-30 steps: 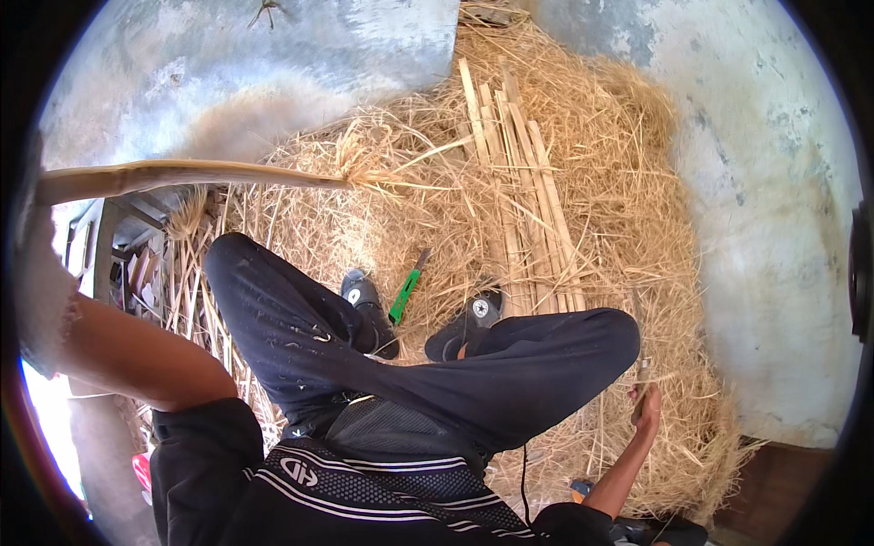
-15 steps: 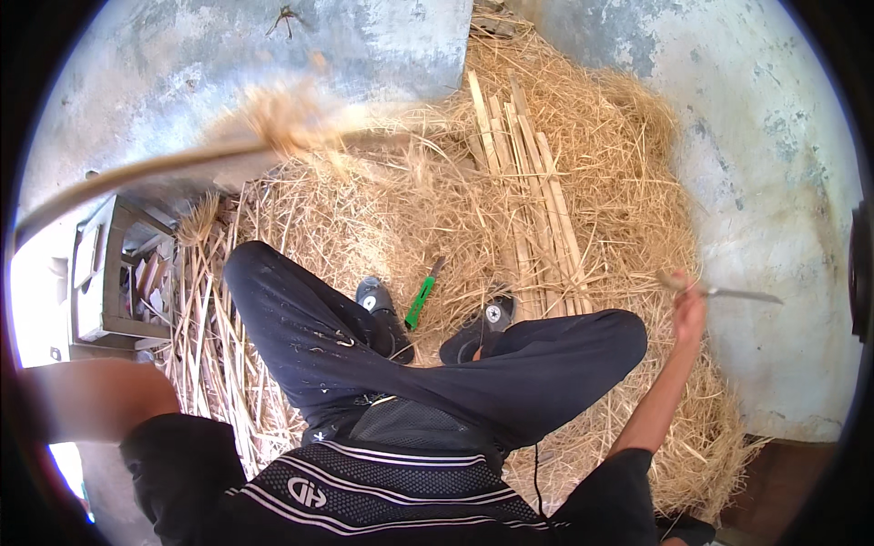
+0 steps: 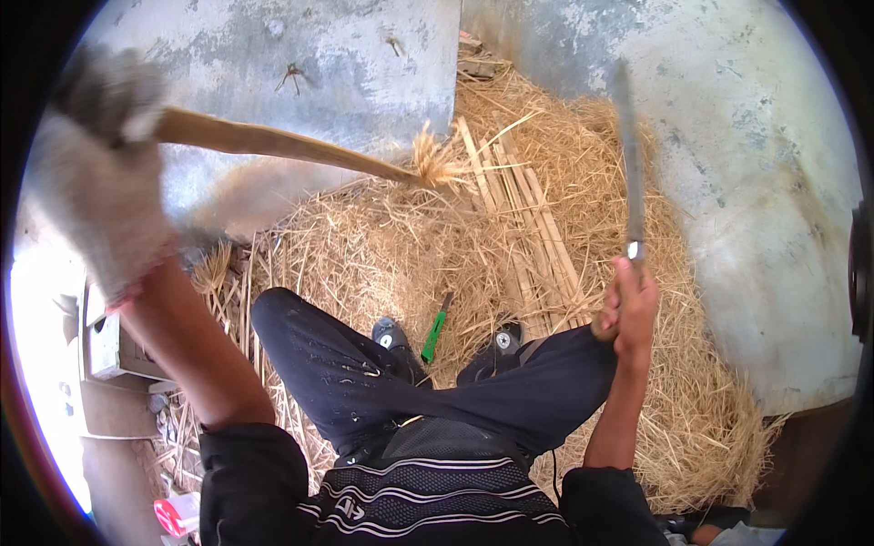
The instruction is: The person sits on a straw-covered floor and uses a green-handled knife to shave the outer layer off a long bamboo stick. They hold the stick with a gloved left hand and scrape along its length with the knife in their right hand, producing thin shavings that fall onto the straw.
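Observation:
My left hand [image 3: 109, 173], in a pale work glove and smeared by motion, is raised at the upper left. It grips one end of a long bamboo strip [image 3: 264, 141]. The strip reaches to the right, and a tuft of curled shavings [image 3: 437, 164] hangs on its far end. My right hand [image 3: 633, 305], bare, is closed round the handle of a long knife [image 3: 630, 155] above my right knee. The blade points up and away, apart from the strip. Between my shoes lies a smaller knife with a green handle [image 3: 435, 335].
Straw-like shavings [image 3: 364, 237] cover the floor around my feet. Several flat split strips [image 3: 537, 209] lie on the heap ahead. Thin sticks and a wooden cabinet [image 3: 114, 341] are at the left. A red-lidded container [image 3: 173, 517] stands at lower left. Worn bluish walls [image 3: 728, 164] rise around.
My left hand has come into view with the strip, whose tufted end has moved right. My right hand has moved left, and the knife has turned from pointing right to pointing up.

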The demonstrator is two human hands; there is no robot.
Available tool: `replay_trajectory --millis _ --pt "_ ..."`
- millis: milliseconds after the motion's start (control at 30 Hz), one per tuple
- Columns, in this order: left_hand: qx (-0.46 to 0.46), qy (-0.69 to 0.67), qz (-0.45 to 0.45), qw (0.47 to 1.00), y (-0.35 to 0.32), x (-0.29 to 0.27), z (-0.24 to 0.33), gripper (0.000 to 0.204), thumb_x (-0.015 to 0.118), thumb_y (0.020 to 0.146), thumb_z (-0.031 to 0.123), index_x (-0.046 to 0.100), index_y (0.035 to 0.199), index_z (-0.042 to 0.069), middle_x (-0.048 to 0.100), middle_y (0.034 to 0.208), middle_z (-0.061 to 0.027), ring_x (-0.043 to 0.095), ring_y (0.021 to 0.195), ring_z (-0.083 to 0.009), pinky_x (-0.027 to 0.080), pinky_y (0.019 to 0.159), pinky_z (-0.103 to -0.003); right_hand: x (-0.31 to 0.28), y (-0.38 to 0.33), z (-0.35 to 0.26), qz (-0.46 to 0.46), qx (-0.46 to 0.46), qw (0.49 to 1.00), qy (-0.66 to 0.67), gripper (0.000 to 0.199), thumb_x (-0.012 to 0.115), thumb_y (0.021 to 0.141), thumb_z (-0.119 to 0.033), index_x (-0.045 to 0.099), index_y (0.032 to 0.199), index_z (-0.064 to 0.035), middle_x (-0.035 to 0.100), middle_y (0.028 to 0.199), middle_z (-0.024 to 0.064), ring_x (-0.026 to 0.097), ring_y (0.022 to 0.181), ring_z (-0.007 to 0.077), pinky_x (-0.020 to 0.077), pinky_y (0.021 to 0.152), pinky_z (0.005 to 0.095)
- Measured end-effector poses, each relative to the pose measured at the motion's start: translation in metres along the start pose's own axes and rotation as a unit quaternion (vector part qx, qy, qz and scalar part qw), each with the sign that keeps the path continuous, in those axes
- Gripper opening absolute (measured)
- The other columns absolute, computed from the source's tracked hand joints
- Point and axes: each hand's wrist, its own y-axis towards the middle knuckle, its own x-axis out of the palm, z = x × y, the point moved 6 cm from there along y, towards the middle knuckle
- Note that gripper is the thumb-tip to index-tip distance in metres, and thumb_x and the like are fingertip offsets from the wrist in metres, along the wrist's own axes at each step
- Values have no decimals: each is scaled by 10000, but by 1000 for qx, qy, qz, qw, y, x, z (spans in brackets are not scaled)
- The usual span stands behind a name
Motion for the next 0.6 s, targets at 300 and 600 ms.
replay_trajectory --millis 300,600 --pt "-173 3 -52 983 -56 27 -113 383 518 991 388 562 721 119 413 495 41 388 384 -81 320 348 -258 104 -75 -12 -141 -84 984 -75 192 585 963 -191 575 986 0 551 600 2 513 441 67 407 425 227" --pt "-63 -91 -161 981 2 31 -27 396 405 1019 276 421 636 174 262 516 62 261 428 -69 248 399 -246 116 -63 -13 -144 -151 976 -58 187 603 944 -164 582 1016 7 576 630 6 538 542 69 413 506 232"
